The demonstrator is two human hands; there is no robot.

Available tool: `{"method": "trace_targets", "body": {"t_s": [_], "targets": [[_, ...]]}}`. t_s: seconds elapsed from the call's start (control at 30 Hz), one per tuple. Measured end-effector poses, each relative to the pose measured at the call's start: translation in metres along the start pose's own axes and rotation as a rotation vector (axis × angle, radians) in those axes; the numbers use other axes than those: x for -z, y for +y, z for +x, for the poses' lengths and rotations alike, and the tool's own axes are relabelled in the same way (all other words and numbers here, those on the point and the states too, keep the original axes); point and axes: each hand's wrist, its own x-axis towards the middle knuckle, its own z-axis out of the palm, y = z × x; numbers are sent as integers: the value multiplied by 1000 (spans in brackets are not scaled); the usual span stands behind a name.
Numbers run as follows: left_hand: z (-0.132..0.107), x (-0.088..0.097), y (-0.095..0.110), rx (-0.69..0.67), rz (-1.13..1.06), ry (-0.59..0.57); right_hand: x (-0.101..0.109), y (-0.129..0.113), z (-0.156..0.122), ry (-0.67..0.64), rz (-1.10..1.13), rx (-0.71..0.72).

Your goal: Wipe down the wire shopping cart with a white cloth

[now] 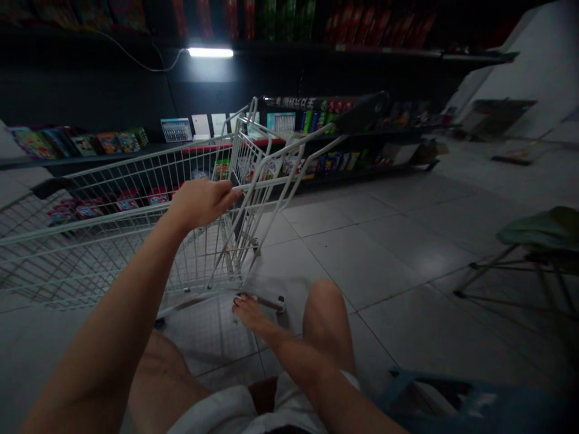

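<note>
A wire shopping cart [136, 212] stands in front of me, its handle [307, 103] toward the upper middle. My left hand [201, 202] is closed over the upper rim at the near corner of the basket. Lower down, my right hand [248, 312] reaches to the cart's bottom frame, just left of a caster wheel [281, 304]. Its fingers are drawn together around something small and dark, too unclear to name. Dim light and blur hide the fingertips.
Shelves [149, 149] with packaged goods run along the back, lit by a tube lamp [210, 52]. A folding stool [534, 253] with cloth on it stands at right. Something blue and plastic [452, 392] is at lower right. Tiled floor [375, 259] lies between.
</note>
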Motion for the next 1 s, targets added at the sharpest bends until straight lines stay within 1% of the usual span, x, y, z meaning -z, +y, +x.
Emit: {"method": "trace_targets", "body": {"t_s": [0.07, 0.1, 0.13, 0.17, 0.2, 0.27, 0.33, 0.37, 0.4, 0.43, 0.47, 0.5, 0.53, 0.6, 0.63, 0.67, 0.7, 0.77, 0.83, 0.9, 0.93, 0.97, 1.0], "targets": [[0, 0, -1, -1, -8, 10, 16, 11, 3, 8, -20, 22], [0, 0, -1, 1, -5, 8, 31, 17, 9, 60, -33, 43], [0, 0, -1, 2, 1, 3, 53, 23, 18, 151, -52, 74], [0, 0, 0, 7, 8, -1, 83, 28, 29, 275, -79, 114], [0, 1, 0, 12, 16, -4, 118, 34, 42, 449, -111, 153], [0, 2, 1, 18, 27, -13, 202, 44, 72, 722, -195, 197], [0, 4, 2, 22, 40, -20, 282, 52, 104, 947, -253, 92], [0, 4, 2, 25, 47, -24, 313, 54, 119, 1015, -267, 31], [0, 4, 1, 29, 51, -29, 336, 54, 132, 1084, -270, -3], [0, 4, 1, 34, 53, -34, 349, 52, 144, 1119, -270, -11], [0, 4, 1, 37, 53, -39, 353, 49, 153, 1119, -271, 11], [0, 3, 0, 35, 54, -44, 350, 44, 160, 1082, -275, 66], [-1, 3, 0, 30, 56, -45, 344, 40, 164, 1009, -281, 140], [-1, 3, -1, 12, 65, -40, 333, 36, 165, 819, -289, 293], [-2, 3, -2, 5, 68, -37, 333, 37, 163, 751, -286, 339], [-2, 3, -2, 4, 70, -37, 339, 41, 159, 724, -279, 351], [-2, 3, -2, 5, 71, -40, 351, 48, 155, 741, -273, 331], [-3, 3, -2, 8, 71, -49, 386, 67, 144, 872, -274, 237], [-3, 4, -1, 10, 70, -51, 425, 91, 135, 1063, -244, 122], [-3, 5, -1, 10, 70, -49, 454, 116, 128, 1282, -108, 16], [-4, 5, -1, 9, 71, -49, 462, 128, 127, 1381, 40, -49], [-4, 5, 0, 9, 74, -49, 464, 138, 126, 1445, 226, -122], [-5, 6, 0, 9, 77, -48, 461, 147, 128, 1469, 417, -194]]}}
